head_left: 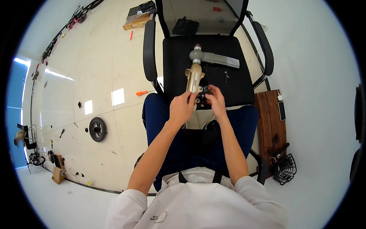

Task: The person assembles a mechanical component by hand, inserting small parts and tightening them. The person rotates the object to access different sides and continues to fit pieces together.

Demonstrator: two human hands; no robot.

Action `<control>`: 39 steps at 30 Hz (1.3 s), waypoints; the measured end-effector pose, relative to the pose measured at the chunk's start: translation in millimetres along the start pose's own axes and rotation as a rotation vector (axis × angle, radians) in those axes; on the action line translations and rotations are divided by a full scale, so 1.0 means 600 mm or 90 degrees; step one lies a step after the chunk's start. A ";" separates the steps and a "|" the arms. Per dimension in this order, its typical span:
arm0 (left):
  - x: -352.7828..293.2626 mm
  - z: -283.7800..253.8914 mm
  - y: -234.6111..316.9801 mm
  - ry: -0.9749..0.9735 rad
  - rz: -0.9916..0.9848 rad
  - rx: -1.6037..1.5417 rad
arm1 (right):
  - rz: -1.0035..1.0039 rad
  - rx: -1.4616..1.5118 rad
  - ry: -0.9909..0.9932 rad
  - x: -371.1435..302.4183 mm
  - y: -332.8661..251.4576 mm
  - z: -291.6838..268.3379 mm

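A long beige housing (195, 77) with an open channel lies on the black chair seat (173, 53), its near end toward me. At its far end sits a round grey joint (196, 55), with a flat grey blade-like piece (221, 60) reaching out to the right. My left hand (180, 108) is closed on the near end of the housing. Beside that end my right hand (216, 102) has its fingers curled in by small dark and metal parts (201, 98). Its fingertips are partly blurred, and what they pinch cannot be made out.
A small metal piece (226, 76) lies on the seat to the right. Left of the chair, an orange screwdriver (142, 93) and a black wheel (98, 129) lie on the tiled floor. A wooden board (267, 114) with a phone (281, 111) and a wire basket (286, 170) stands at right.
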State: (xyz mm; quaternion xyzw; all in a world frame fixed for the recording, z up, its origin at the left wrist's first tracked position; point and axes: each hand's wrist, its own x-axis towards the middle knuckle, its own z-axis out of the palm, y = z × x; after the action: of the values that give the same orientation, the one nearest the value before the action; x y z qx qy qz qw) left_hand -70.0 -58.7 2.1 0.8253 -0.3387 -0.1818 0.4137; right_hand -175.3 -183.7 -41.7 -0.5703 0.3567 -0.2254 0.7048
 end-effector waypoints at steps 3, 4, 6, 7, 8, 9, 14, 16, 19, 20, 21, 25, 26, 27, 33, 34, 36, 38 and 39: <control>-0.001 -0.018 0.000 -0.023 -0.028 -0.038 | -0.442 -0.405 0.027 -0.019 -0.070 0.021; 0.001 -0.019 -0.001 -0.025 -0.026 -0.046 | -0.462 -0.463 -0.050 -0.022 -0.085 0.026; 0.004 -0.024 -0.009 -0.026 -0.025 -0.059 | -0.498 -0.574 -0.210 -0.024 -0.099 0.040; 0.007 -0.027 -0.011 -0.024 -0.023 -0.069 | -0.486 -0.581 -0.241 -0.016 -0.100 0.046; 0.008 -0.031 -0.014 -0.031 -0.031 -0.058 | -0.438 -0.556 -0.264 -0.012 -0.104 0.045; 0.008 -0.037 -0.018 -0.038 -0.039 -0.047 | -0.391 -0.531 -0.285 -0.009 -0.108 0.043; 0.014 -0.053 -0.025 -0.057 -0.118 -0.123 | -0.232 -0.485 -0.305 -0.010 -0.106 0.040; 0.012 -0.045 -0.032 -0.034 -0.092 -0.135 | -0.195 -0.363 -0.245 -0.012 -0.064 0.031; 0.004 -0.034 -0.048 0.012 -0.057 -0.167 | -0.047 -0.227 -0.193 -0.027 -0.048 0.018; 0.001 -0.031 -0.054 0.030 -0.043 -0.172 | 0.017 -0.188 -0.181 -0.033 -0.047 0.014; -0.002 -0.028 -0.059 0.048 -0.029 -0.177 | 0.047 -0.166 -0.169 -0.036 -0.045 0.011; -0.010 -0.028 -0.066 0.136 0.008 -0.060 | 0.136 -0.230 -0.181 -0.064 -0.079 0.018; -0.010 -0.027 -0.069 0.146 0.012 -0.037 | 0.078 -0.285 -0.168 -0.064 -0.075 0.016; -0.010 -0.026 -0.071 0.156 0.017 -0.015 | 0.019 -0.339 -0.155 -0.064 -0.067 0.013; -0.001 -0.007 -0.094 -0.068 -0.241 -0.256 | -0.127 -0.468 -0.123 -0.060 -0.061 0.008; 0.000 -0.009 -0.088 -0.095 -0.250 -0.273 | -0.124 -0.459 -0.117 -0.060 -0.060 0.006; 0.001 -0.013 -0.077 -0.148 -0.270 -0.307 | -0.153 -0.436 -0.089 -0.057 -0.054 0.008; 0.003 -0.014 -0.074 -0.163 -0.286 -0.320 | -0.174 -0.438 -0.065 -0.055 -0.057 0.019; 0.003 -0.015 -0.072 -0.171 -0.294 -0.327 | -0.179 -0.449 -0.054 -0.056 -0.062 0.025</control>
State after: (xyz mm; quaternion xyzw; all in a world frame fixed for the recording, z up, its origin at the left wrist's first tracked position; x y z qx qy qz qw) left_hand -45.8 -36.8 -27.6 0.7183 -0.1382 -0.4557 0.5072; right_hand -182.1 -158.9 3.9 -0.8300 0.3014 -0.1593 0.4414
